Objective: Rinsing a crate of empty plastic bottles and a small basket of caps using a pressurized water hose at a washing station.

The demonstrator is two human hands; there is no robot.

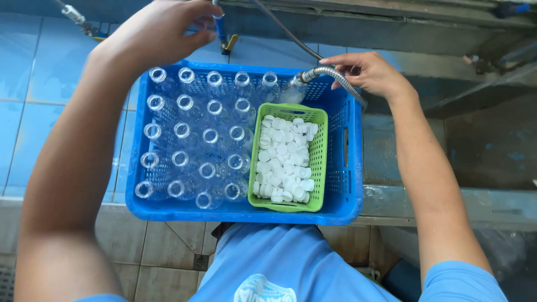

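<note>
1. Right now I see the right hand [366,72] pinching the ribbed metal hose [335,78] near its nozzle, which points left and down over the blue crate [352,168].
2. Its long axis runs right to left, toward the clear bottles [196,140].
3. My left hand [159,33] hovers above the far bottles with fingers loosely spread, holding nothing.
4. Nearest the nozzle sits the green basket [319,162] of white caps [285,159].

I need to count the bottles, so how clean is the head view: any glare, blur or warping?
Head view: even daylight, no hard shadows; the clear bottles show bright rims but see-through bodies that merge together; the left hand is slightly soft; the right hand on the metal hose is sharp; the blue crate bows a little from wide-angle distortion; white caps in the green basket read crisply.
</note>
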